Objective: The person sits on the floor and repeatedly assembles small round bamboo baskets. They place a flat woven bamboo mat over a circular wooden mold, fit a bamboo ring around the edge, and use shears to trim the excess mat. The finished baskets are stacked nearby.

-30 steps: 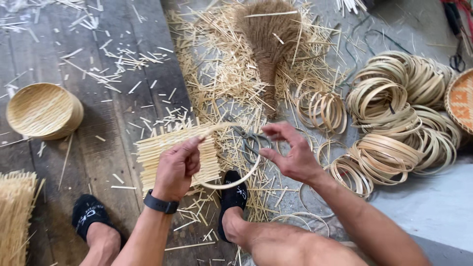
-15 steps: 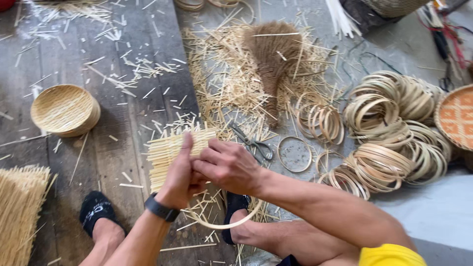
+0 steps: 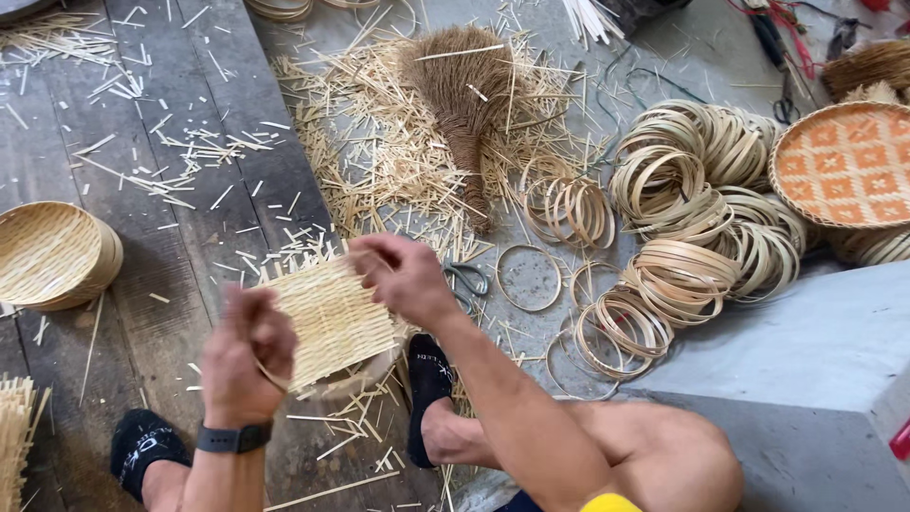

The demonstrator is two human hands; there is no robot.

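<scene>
Nearest the camera, two feet in black sandals rest on the plank floor (image 3: 142, 142), the left sandal (image 3: 142, 446) at the lower left and the right sandal (image 3: 429, 379) under the work. The left hand (image 3: 245, 356), with a dark wristband (image 3: 234, 438) on its wrist, is closed around the near left edge of a small square woven mat (image 3: 332, 318) of pale bamboo strips; the right hand (image 3: 403, 275) pinches the mat's far right corner, fingers curled on it. Both hands are blurred, so the exact finger positions are hard to tell. The mat is held tilted above the floor between the two feet, with a thin bamboo ring (image 3: 365, 374) showing just under its lower edge. Just beyond the right hand lie a pair of scissors (image 3: 466, 280) and a single loose hoop (image 3: 529, 278). To the left, well apart, sits a stack of round woven trays (image 3: 52, 254), and a bundle of strips (image 3: 14, 436) shows at the lower left edge. To the right, a heap of bamboo rings (image 3: 692, 218) spreads beside a grey concrete step (image 3: 806, 379). Farther off, a brown hand broom (image 3: 464, 104) lies on a litter of cut splints (image 3: 379, 142), and an orange patterned woven tray (image 3: 846, 163) lies at the far right.
</scene>
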